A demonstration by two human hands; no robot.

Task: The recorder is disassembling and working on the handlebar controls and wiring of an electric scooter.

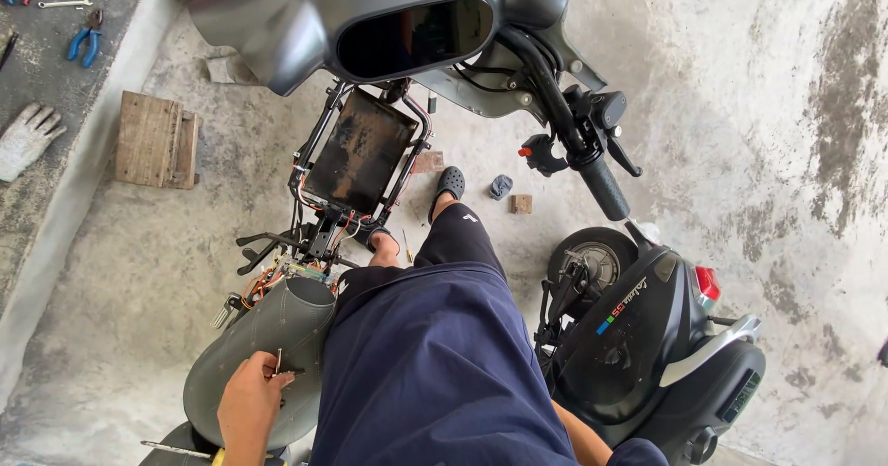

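**A:** Head camera, looking straight down — the left hand [252,403] is low in the frame, resting on the grey rear mudguard [264,360] of a stripped scooter. What's it got?

**B:** A small screw [278,361], pinched between thumb and fingertips. The fingers are curled tight around it, and the screw stands nearly upright, long axis pointing up out of the mudguard's surface, just above the knuckles.

**A:** So screw and hand are touching, right on the mudguard's right-hand edge, beside the person's dark blue shorts [435,364].

**B:** Yes. The right hand — I can't find it. Only a bit of forearm [581,434] shows at the bottom, by the second scooter's black body [638,337]. The left is the only hand near the screw.

**A:** And ahead of the mudguard?

**B:** Exposed wiring [277,276] in orange and red, then the open frame with a dark, rusty battery tray [361,152], long axis running away from the person toward the front fairing [370,13]. The handlebar grip [603,187] angles down to the right.

**A:** On the floor?

**B:** A wooden block [157,140] to the left, and on the raised ledge a white work glove [28,138], blue-handled pliers [85,41] and a spanner [65,4]. All well apart from the hand. One foot in a dark sandal [449,184] rests near the tray.
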